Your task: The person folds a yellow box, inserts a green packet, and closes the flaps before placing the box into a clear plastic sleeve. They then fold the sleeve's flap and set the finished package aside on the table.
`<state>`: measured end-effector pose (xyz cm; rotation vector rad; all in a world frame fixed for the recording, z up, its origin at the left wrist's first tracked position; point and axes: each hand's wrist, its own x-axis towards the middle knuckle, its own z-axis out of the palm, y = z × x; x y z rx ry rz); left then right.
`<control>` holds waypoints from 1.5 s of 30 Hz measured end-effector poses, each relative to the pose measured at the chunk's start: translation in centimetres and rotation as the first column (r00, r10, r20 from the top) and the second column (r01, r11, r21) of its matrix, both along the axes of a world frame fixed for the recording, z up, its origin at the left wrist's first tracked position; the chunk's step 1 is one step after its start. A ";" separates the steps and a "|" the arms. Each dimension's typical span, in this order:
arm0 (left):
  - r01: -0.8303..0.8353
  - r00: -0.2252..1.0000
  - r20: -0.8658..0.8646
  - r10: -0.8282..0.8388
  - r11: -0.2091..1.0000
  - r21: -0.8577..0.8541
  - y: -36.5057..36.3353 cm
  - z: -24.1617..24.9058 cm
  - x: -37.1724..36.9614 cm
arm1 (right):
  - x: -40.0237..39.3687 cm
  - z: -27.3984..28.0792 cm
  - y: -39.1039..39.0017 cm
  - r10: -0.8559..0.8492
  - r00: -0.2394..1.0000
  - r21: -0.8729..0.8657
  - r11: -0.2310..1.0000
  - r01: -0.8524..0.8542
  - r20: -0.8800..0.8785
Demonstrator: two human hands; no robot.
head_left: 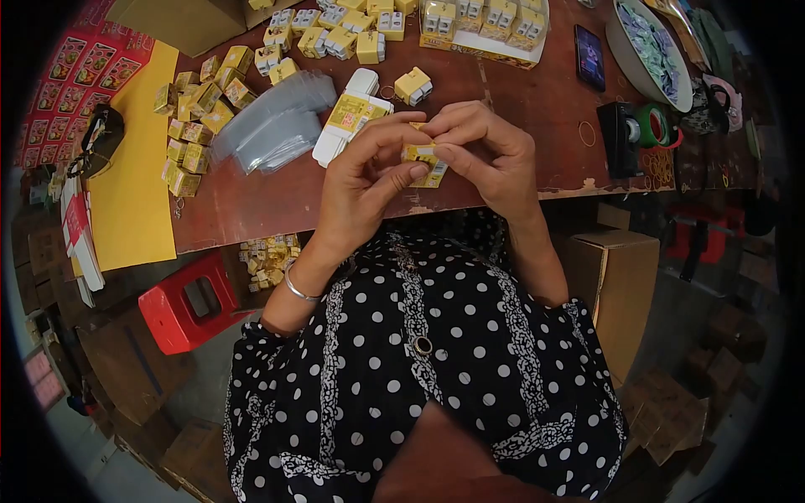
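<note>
Yellow carton, upper centre, lies between left hand and right hand, both pinching narrowly. Long axis unclear.

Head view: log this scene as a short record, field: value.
left hand: fingertips on small yellow carton
right hand: fingertips on same carton
carton contents: cannot tell, fingers cover much of it
surface: reddish-brown table
beside left hand: flat yellow-and-white cartons, clear plastic sleeves
left end: pile of small yellow boxes
far side: loose yellow-and-grey pieces, display box
right end: phone, bowl of packets
below table: red stool
</note>
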<state>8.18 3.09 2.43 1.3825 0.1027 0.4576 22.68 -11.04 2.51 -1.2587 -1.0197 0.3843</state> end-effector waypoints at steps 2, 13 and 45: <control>0.006 1.000 0.012 -0.005 0.999 -0.043 -0.1 -0.1 0.0 | 0.1 0.0 0.1 -0.002 0.995 0.043 0.999 -0.002 0.104; -0.050 0.997 -0.051 0.050 0.999 -0.003 0.6 -0.4 -0.7 | 0.5 -0.1 -0.2 -0.040 0.873 0.036 0.999 0.026 0.485; 0.147 0.758 -0.327 0.564 0.341 0.928 4.6 -5.0 -1.2 | -3.1 -7.2 6.2 0.097 0.781 -0.544 0.770 0.334 0.617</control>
